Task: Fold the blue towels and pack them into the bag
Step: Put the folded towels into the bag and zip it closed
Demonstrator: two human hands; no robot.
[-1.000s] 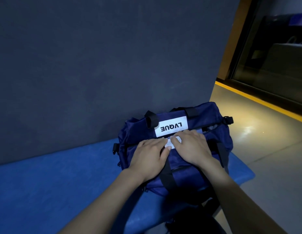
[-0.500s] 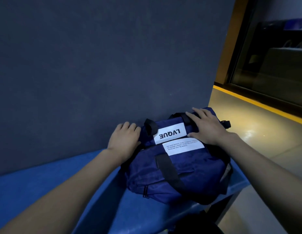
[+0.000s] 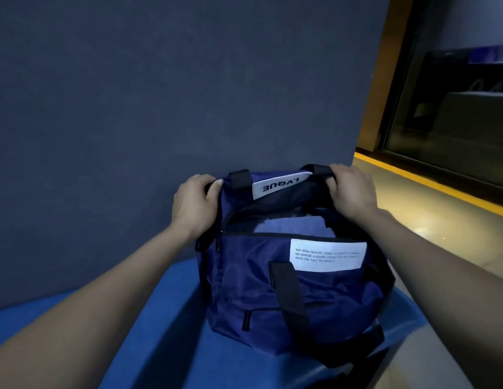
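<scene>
A navy duffel bag with black straps and white labels stands on the blue bench, its top open toward me. Inside the opening lies a folded blue towel. My left hand grips the far left corner of the bag's rim. My right hand grips the far right corner near a black strap loop. Both hands hold the far side of the bag up against the wall.
The blue bench runs left from the bag, its right end just past the bag. A dark grey wall stands right behind. To the right are a bare floor, a yellow strip and a glass partition.
The bag was shut under my flat hands a second ago. My hands moved out to its far corners and pulled the top open, showing the towel inside. The view has come closer.
</scene>
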